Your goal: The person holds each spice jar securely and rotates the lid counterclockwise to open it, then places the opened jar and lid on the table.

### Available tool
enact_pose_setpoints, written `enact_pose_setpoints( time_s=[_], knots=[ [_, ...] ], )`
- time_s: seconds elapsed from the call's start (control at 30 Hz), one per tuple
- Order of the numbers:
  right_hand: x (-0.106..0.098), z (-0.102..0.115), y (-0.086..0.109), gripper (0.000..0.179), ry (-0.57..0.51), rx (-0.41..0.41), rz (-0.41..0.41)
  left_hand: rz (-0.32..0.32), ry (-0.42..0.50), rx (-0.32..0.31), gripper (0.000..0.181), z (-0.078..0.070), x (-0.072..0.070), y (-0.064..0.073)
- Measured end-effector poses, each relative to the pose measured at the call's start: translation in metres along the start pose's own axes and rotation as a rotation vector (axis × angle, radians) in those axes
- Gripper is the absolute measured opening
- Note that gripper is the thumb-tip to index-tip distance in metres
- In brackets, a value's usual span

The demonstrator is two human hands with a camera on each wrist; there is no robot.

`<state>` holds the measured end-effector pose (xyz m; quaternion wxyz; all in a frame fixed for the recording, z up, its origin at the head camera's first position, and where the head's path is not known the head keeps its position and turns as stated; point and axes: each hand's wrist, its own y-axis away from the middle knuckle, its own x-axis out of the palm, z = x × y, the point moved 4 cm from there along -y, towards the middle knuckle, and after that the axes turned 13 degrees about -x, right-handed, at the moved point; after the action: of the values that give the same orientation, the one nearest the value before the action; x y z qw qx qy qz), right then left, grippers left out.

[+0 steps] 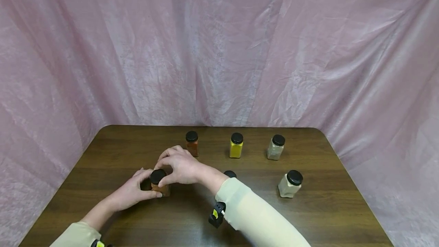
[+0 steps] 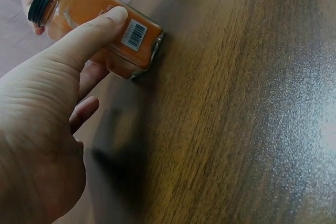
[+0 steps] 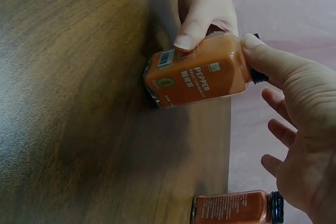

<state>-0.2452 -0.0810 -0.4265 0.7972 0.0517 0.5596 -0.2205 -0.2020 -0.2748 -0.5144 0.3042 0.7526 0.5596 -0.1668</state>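
A square glass spice jar of orange-red powder [image 3: 215,74], printed PEPPER, stands at the left of the table with its black lid [image 1: 158,176] on. My left hand [image 1: 128,193] grips the jar's body, thumb across the side near the barcode in the left wrist view. From the other side my right hand [image 1: 181,167] pinches the lid between thumb and fingers. In the right wrist view its other fingers are loosely curled. Just beyond this hand is a second jar, with dark red contents [image 1: 193,148].
A yellow jar [image 1: 236,150] and a pale grey jar [image 1: 275,151] stand along the back of the wooden table [image 1: 329,216]. An off-white jar [image 1: 288,186] is at the right. One more black lid [image 1: 230,174] shows behind my right forearm. Pink curtain [image 1: 219,48] hangs behind.
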Motion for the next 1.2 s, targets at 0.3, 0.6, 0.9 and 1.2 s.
enact_pose_setpoints(
  time_s=[0.3,0.6,0.9,1.2],
  knots=[
    [-0.001,0.001,-0.001,0.040,-0.006,0.010,0.033,0.007,-0.016,-0.019,0.053,0.002,-0.003,0.000],
    [0.000,0.007,-0.003,0.043,0.047,0.016,0.035,0.011,-0.004,-0.006,0.053,0.006,-0.006,0.002],
    [-0.008,0.009,-0.003,0.057,0.055,0.018,-0.041,0.003,-0.022,0.006,0.050,0.005,-0.008,0.003],
    [-0.007,0.011,-0.004,0.058,0.115,0.032,-0.052,0.003,-0.025,0.003,0.049,0.006,-0.010,0.003]
  ],
)
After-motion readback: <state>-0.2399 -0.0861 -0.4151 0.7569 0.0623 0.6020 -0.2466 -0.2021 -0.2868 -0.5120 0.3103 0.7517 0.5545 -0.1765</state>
